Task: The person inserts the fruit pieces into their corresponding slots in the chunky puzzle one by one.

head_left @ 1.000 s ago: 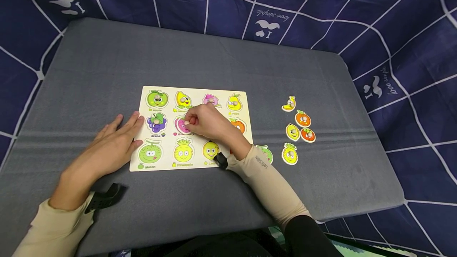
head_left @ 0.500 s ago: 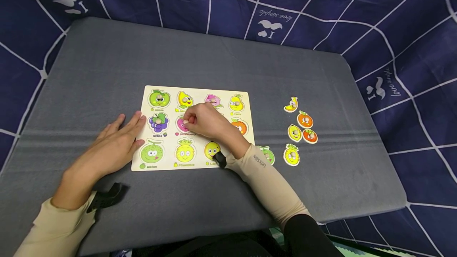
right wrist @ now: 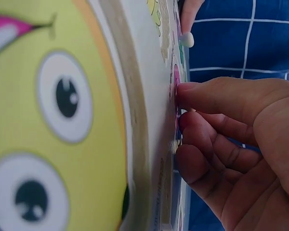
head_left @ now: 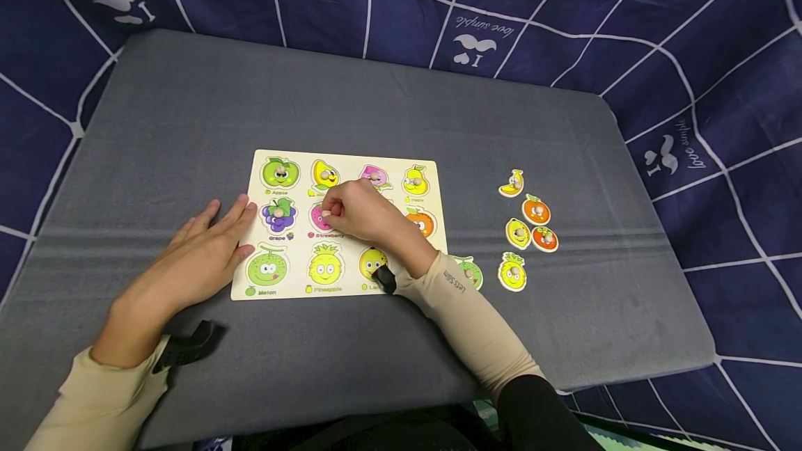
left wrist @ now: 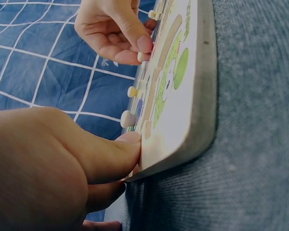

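A pale wooden knob puzzle board (head_left: pixel 296 280) with printed fruit lies on the grey table. My right hand (head_left: pixel 362 213) pinches the small knob of the pink strawberry piece (head_left: pixel 317 218), which sits at its labelled place in the middle row. Thumb and fingertips of that hand show close at the board in the right wrist view. My left hand (head_left: pixel 194 266) rests flat at the board's left edge, fingers extended; its thumb (left wrist: pixel 118 156) touches the edge in the left wrist view. The grape piece (head_left: pixel 278 214) and apple piece (head_left: pixel 280 172), both knobbed, sit nearby. My right forearm hides the board's lower right corner.
Right of the board lie loose knobbed pieces: banana (head_left: pixel 512 184), orange (head_left: pixel 537 211), lemon (head_left: pixel 517 234), a red tomato-like piece (head_left: pixel 544 239), pineapple (head_left: pixel 512 273) and a green melon piece (head_left: pixel 470 271), partly behind my sleeve. Blue checked cloth (head_left: pixel 401 12) surrounds the table's far side.
The strawberry piece, tilted slightly over its place a second ago, now lies flatter there, its printed label more visible. Both hands keep nearly the same pose; the whole view shifted slightly.
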Available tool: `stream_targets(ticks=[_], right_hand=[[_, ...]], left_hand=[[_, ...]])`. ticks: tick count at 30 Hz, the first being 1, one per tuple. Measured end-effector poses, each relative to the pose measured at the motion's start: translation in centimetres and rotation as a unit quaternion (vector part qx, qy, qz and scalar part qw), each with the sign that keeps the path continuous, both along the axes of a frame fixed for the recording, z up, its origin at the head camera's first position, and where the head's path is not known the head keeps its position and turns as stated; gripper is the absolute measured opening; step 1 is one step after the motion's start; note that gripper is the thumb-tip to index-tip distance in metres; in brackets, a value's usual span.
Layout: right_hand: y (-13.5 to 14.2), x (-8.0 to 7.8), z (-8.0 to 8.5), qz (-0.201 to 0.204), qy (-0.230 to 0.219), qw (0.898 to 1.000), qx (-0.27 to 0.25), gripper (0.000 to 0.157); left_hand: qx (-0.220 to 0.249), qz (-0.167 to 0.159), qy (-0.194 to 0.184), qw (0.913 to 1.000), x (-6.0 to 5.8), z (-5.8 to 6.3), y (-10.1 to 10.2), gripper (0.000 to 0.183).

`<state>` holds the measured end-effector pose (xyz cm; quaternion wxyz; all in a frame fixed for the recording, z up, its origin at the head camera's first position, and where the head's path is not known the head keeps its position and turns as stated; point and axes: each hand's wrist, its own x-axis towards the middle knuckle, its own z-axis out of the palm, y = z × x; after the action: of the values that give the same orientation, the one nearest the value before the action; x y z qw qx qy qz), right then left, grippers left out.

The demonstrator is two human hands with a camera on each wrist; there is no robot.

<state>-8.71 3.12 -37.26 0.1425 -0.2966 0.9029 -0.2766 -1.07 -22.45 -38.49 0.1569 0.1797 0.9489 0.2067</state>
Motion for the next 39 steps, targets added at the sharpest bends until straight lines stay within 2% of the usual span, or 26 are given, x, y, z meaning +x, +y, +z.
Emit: stream_targets(ticks=[13,21,27,39], right_hand=[[0.3,0.2,0.4,0.001,0.011,1.0,-0.005,0.005],[1.1,0.4,1.2,-0.014,0.014,0.999,-0.029,0.006],[1.8,0.4,1.7,-0.014,0.033,0.998,-0.05,0.008],[3.4,0.6,2.1,-0.055,0.016,0.998,-0.039,0.008]], left_hand=[[-0.004,0.003,-0.004,1.0,0.0,0.0,0.1,0.065],[-0.003,0.002,0.0,1.0,0.0,0.0,0.0,0.064],[-0.004,0.001,0.005,1.0,0.0,-0.1,0.1,0.064],[-0.005,0.002,0.001,1.0,0.0,-0.1,0.1,0.064]])
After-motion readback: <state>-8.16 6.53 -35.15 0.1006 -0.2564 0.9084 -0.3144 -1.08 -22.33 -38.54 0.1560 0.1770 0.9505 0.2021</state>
